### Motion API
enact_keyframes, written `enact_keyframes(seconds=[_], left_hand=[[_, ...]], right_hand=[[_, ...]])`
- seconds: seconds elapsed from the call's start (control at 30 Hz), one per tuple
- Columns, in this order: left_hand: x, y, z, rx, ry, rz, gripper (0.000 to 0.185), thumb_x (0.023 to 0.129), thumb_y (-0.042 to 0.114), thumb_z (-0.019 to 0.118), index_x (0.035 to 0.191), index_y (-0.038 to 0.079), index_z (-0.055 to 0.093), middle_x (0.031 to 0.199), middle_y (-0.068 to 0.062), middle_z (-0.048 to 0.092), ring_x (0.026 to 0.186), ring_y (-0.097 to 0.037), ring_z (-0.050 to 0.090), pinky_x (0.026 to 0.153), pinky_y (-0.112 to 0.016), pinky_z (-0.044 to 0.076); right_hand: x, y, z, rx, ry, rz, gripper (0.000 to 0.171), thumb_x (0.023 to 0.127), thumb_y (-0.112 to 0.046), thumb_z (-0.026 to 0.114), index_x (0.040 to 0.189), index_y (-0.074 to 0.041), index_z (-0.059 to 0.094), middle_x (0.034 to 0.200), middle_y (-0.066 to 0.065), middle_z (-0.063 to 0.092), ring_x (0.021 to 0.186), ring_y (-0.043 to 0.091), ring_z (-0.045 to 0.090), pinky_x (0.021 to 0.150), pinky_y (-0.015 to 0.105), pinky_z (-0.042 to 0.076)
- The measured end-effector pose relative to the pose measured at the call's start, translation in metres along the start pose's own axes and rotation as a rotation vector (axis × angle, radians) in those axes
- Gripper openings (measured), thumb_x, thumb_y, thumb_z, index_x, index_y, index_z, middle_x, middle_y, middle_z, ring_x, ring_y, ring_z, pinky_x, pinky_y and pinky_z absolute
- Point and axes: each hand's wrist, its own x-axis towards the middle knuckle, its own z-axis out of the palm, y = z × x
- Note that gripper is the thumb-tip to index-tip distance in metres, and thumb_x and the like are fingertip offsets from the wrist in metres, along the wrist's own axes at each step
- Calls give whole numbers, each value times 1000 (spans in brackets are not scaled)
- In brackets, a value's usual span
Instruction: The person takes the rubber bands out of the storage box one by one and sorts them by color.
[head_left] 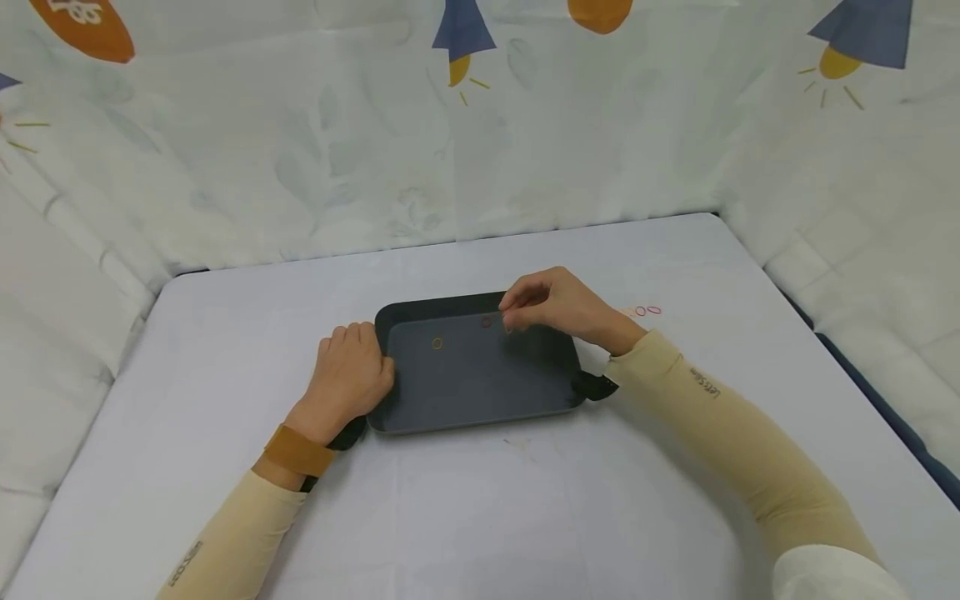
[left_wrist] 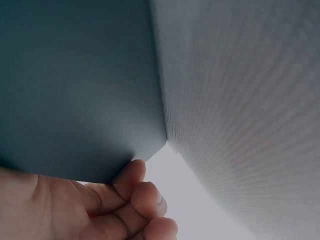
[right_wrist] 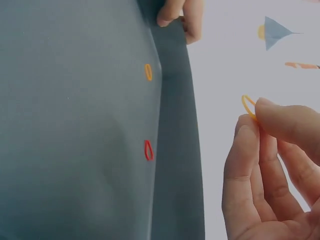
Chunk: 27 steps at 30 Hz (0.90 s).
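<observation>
A dark grey rectangular tray (head_left: 480, 375) lies on the table with its far side tilted toward the wall behind. My left hand (head_left: 347, 373) grips its left rim; the left wrist view shows the fingers (left_wrist: 131, 172) curled at the tray's edge. Over the far right part of the tray, my right hand (head_left: 558, 307) pinches a small yellow rubber band (right_wrist: 246, 106) between thumb and fingertips. Inside the tray, near its far wall, are an orange rubber band (right_wrist: 148, 72) and, apart from it, a red rubber band (right_wrist: 148, 150).
Small red rubber bands (head_left: 648, 311) lie on the white table (head_left: 480, 517) to the right, close to my right wrist. Black straps circle both wrists, and the right one (head_left: 594, 385) overlaps the tray's right edge. A printed white curtain (head_left: 300, 150) hangs behind the table.
</observation>
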Motion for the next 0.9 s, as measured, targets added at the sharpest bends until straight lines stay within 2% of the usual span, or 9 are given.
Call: enact_keyframes(seconds=[0.33,0.57,0.7,0.9], left_hand=[[1,0,2,-9,3,0,23,96,17,44,96,-6,51,85,-17,50,83,-35,46,72,-41,34],[3,0,3,-14,11,7,24,96,17,44,94,-6,51,84,-17,49,82,-35,47,71,-40,34],[3,1,4,-15,15,12,23,95,17,43,92,-5,50,83,-17,49,80,-35,46,70,-40,33],[2,0,4,-15,14,6,21,95,16,43,90,-4,49,81,-17,48,79,-34,45,71,-39,32]], right_hand=[[-14,9,-18,87,65,39,37,87,-26,83,117,-7,74,102,4,79,98,31,70,100,51,54],[-24,14,-32,82,125,78,42,85,-30,85,120,-8,74,104,1,79,102,28,70,102,38,51],[-31,17,-40,95,146,96,40,85,-30,85,117,-9,74,102,2,78,105,28,70,103,42,51],[-42,24,-54,63,197,138,36,86,-36,83,115,-17,74,101,-1,77,105,36,67,94,46,49]])
